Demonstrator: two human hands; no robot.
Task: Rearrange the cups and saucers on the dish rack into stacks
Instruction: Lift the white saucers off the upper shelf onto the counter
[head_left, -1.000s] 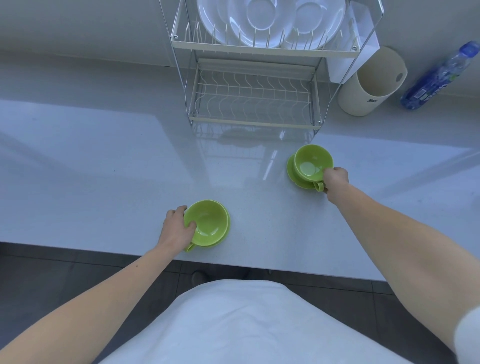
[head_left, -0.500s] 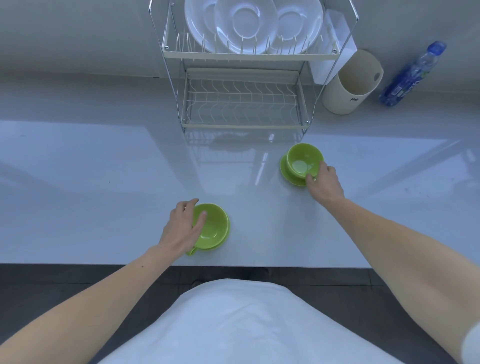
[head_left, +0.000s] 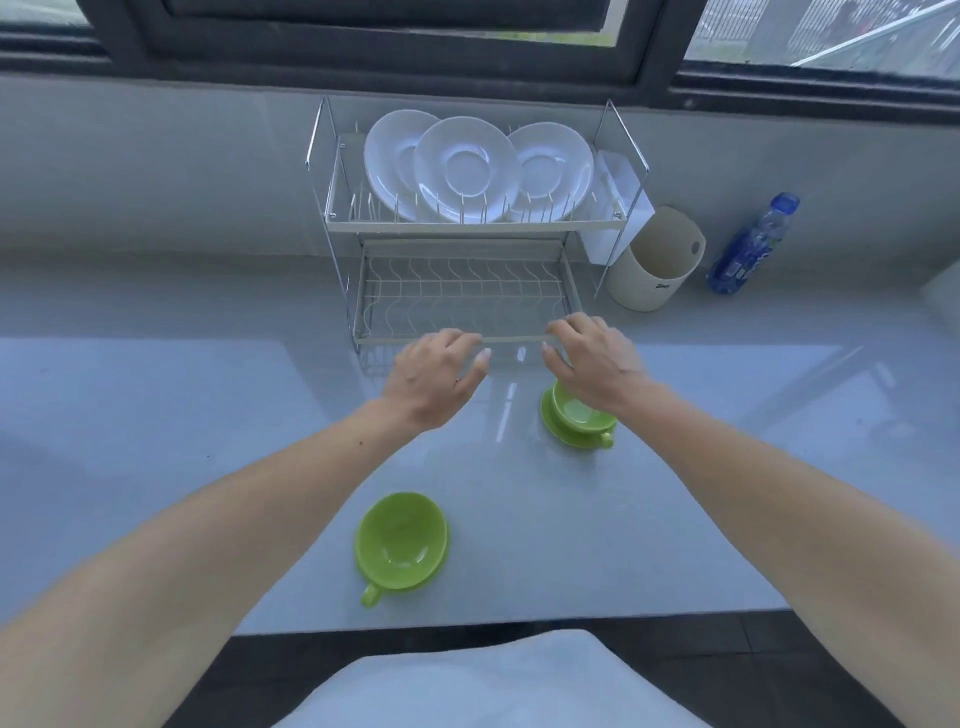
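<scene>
Two green cups sit on green saucers on the pale bench (head_left: 156, 415): one cup-and-saucer set (head_left: 401, 543) low at centre, the other set (head_left: 576, 418) right of centre, partly behind the right hand (head_left: 592, 358). Both hands hover at mid-frame before the dish rack (head_left: 467, 291), the left hand (head_left: 434, 379) and the right each with a released grip, fingers spread, holding nothing. Three white saucers (head_left: 467, 166) stand upright in the rack's upper tier, with a beige holder (head_left: 655, 260) and blue bottle (head_left: 753, 244) at right.
</scene>
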